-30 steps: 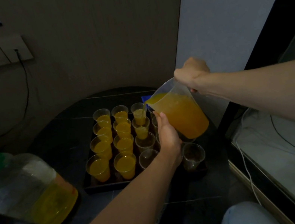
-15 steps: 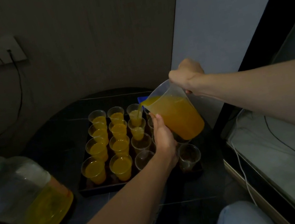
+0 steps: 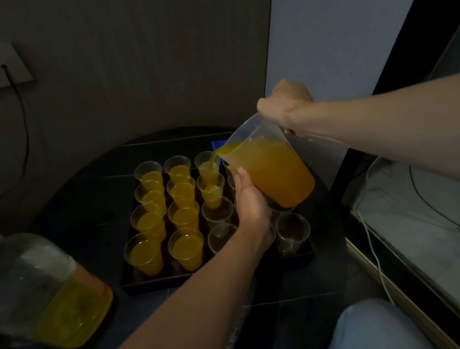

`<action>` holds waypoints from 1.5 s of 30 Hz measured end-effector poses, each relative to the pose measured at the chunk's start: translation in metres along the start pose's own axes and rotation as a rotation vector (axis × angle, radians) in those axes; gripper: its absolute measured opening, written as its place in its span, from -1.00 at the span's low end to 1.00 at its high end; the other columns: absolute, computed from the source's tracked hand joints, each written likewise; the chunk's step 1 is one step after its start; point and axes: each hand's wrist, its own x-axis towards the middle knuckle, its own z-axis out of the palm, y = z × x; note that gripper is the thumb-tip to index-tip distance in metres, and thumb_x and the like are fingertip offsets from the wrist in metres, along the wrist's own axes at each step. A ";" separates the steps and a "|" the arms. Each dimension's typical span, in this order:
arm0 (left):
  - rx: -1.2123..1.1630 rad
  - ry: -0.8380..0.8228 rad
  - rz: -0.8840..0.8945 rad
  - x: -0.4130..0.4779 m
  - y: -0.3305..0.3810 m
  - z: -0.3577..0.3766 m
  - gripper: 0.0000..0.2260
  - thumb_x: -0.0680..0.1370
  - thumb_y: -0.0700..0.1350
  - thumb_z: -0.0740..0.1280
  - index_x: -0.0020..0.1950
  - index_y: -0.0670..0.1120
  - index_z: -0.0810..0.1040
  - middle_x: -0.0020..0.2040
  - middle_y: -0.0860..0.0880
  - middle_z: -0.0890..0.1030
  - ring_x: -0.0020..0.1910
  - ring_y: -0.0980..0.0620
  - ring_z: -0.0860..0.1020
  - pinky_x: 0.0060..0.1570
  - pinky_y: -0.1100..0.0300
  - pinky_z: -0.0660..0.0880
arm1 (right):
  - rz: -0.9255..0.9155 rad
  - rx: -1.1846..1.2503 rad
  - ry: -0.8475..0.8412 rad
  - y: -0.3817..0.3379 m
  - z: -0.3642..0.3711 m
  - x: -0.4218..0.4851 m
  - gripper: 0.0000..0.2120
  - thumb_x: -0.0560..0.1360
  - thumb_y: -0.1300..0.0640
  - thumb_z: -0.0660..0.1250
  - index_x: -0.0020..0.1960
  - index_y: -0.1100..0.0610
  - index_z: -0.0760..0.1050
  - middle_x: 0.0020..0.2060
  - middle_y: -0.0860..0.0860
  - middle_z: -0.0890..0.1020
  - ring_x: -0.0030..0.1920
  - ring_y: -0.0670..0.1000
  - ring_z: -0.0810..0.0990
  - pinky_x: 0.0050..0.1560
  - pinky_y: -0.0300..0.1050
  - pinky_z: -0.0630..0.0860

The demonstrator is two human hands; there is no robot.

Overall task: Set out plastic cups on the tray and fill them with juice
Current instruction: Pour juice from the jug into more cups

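Left hand [image 3: 250, 201]: straight fingers [image 3: 238, 177] rest against the jug [image 3: 274, 172], steadying it.
Right hand [image 3: 285, 109]: fingers curled on the jug, tipping juice [image 3: 213, 157] into the tray [image 3: 209, 274]'s far cup [image 3: 206, 168].

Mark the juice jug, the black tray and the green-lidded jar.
clear plastic jug of orange juice [image 3: 276, 172]: head view, on its juice-filled side wall.
black rectangular tray [image 3: 150, 286]: head view, on its front rim.
large clear plastic jar with green lid [image 3: 18, 273]: head view, on its clear wall.

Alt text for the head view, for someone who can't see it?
Right hand tilts a jug, pouring juice into a far cup on the tray; left hand rests against the jug. Eight cups are full, others empty.
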 end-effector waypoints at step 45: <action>0.067 -0.039 0.126 -0.025 0.007 -0.012 -0.50 0.71 0.18 -0.04 0.65 0.20 -0.06 0.61 -0.04 0.24 0.53 -0.11 0.29 0.44 -0.09 0.26 | -0.018 0.182 0.039 0.012 -0.010 -0.029 -0.83 0.61 0.14 0.30 -0.13 0.16 0.53 -0.24 0.04 0.56 -0.24 0.02 0.57 -0.31 -0.13 0.48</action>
